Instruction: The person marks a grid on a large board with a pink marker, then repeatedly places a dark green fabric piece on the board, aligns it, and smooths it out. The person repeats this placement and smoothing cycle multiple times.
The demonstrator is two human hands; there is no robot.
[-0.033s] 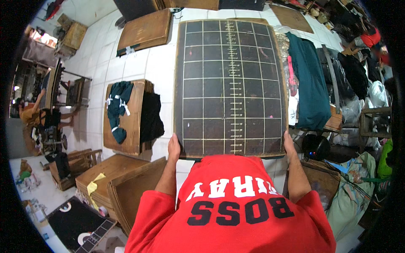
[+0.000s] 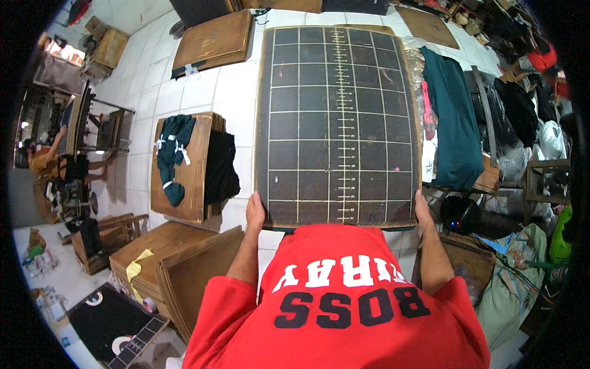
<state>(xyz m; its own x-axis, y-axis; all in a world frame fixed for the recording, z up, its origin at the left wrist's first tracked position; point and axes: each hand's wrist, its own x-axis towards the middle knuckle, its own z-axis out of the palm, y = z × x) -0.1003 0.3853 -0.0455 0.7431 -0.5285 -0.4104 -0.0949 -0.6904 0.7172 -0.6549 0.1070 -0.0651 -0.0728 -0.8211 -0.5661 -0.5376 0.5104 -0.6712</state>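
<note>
A large dark board [image 2: 313,129] with a pale grid and a ruler scale down its length lies flat in front of me, its near edge close to my red shirt. At its near left corner is my left hand [image 2: 255,211], closed on the side edge with the fingers partly hidden beneath. My right hand [image 2: 422,208] grips the opposite edge at the near right corner in the same way. A wooden rim shows along the board's sides. What lies under the board is mostly hidden.
Left of the board, a stack of brown boards [image 2: 200,178] carries a dark green tied cloth bundle [image 2: 172,157]; black cloth [image 2: 221,166] lies beside it. More brown boards [image 2: 215,43] lie farther back. Dark green fabric [image 2: 453,117] stands on the right. A person [image 2: 46,160] works far left.
Hardly anything differs. The board and my hands sit at almost the same place in view, with the hold unchanged.
</note>
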